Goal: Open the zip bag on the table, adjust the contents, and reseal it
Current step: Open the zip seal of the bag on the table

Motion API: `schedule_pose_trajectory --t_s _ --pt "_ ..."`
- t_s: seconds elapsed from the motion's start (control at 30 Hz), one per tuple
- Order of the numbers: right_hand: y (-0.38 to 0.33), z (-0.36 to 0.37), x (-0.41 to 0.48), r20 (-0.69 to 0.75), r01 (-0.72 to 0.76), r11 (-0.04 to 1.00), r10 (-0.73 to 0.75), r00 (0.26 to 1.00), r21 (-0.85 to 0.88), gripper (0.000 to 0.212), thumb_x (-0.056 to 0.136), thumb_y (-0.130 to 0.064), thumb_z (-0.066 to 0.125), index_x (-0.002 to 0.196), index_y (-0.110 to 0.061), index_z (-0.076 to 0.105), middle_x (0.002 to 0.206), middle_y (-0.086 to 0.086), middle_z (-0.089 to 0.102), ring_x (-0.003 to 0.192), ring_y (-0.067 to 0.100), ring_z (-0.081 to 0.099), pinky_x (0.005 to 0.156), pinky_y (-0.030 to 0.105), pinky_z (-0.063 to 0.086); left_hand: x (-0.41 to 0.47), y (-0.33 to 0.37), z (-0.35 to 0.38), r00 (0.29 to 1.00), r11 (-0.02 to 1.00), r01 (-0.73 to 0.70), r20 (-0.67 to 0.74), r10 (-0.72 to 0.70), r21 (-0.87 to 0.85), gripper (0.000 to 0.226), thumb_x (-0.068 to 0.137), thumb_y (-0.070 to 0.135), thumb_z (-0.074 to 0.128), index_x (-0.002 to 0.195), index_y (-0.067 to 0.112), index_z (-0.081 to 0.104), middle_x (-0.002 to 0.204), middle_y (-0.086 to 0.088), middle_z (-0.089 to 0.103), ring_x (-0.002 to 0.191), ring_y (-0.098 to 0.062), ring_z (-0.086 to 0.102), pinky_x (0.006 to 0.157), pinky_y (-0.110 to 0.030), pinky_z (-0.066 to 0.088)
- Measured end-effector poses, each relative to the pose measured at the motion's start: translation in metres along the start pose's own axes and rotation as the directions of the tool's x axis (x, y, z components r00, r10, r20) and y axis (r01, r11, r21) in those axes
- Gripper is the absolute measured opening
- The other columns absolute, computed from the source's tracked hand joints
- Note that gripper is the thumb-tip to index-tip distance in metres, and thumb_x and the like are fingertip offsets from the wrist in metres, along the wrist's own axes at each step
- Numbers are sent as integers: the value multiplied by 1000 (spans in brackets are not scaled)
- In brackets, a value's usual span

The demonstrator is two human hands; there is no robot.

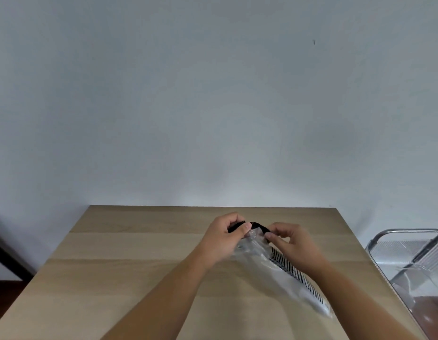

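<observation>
You had your left hand and right hand pinched shut on the zip bag's mouth; sealed or not unclear, resealing seemingly unfinished.

Wall: plain, pale grey-white, evenly lit, a few small dark specks. Table: light wood, far edge against wall. Right of table: metal-framed rack with clear panels. Left of table: dark furniture edge, reddish-brown floor below it.
</observation>
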State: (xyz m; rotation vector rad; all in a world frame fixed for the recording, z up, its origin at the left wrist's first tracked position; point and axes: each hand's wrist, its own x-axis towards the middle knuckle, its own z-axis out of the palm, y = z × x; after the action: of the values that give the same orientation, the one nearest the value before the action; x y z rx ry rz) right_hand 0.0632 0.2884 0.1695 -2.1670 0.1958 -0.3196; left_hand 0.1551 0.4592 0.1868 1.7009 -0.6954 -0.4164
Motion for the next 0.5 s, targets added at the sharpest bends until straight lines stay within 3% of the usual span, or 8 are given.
schedule_pose_trajectory --t_s 0.2,0.27,0.37,0.43,0.5 --pt "-7 -13 7 -55 -2 995 7 998 97 24 88 -14 60 67 -21 70 64 -3 68 66 11 60 70 32 47 -1 -3 -14 1000 988 6 22 -9 153 23 90 16 58 69 27 58 70 9 64 65 6 57 67 -14 43" --pt "-12 -13 8 -15 -16 996 17 1000 87 32 91 -15 56 61 -22 63 57 -7 58 59 9 51 64 29 41 -2 -4 -14 1000 971 -13 11 10 237 25 90 21 57 68 32 54 75 3 67 73 -2 60 68 -18 42" --pt "-17 -13 10 50 -45 996 41 998 77 37 95 -20 49 58 -21 50 55 -9 43 55 9 39 59 30 32 -2 -6 -14 999 933 -42 13 40 358 28 92 23 54 67 33 47 82 -10 68 84 -25 61 94 -38 39" --pt "-20 -12 11 92 -58 998 57 994 16 38 96 -21 46 58 -20 45 55 -6 39 54 10 36 58 31 31 -3 -6 -13 999 915 -34 11 32 403 28 92 23 53 68 32 44 80 -8 67 81 -20 59 107 -43 28" --pt "-21 -11 13 103 -58 997 63 993 -45 41 96 -22 46 55 -23 41 52 -10 37 50 6 34 56 29 30 -3 -7 -14 1000 903 -18 2 18 430 29 92 24 53 67 32 43 73 2 62 75 -12 53 110 -40 22"
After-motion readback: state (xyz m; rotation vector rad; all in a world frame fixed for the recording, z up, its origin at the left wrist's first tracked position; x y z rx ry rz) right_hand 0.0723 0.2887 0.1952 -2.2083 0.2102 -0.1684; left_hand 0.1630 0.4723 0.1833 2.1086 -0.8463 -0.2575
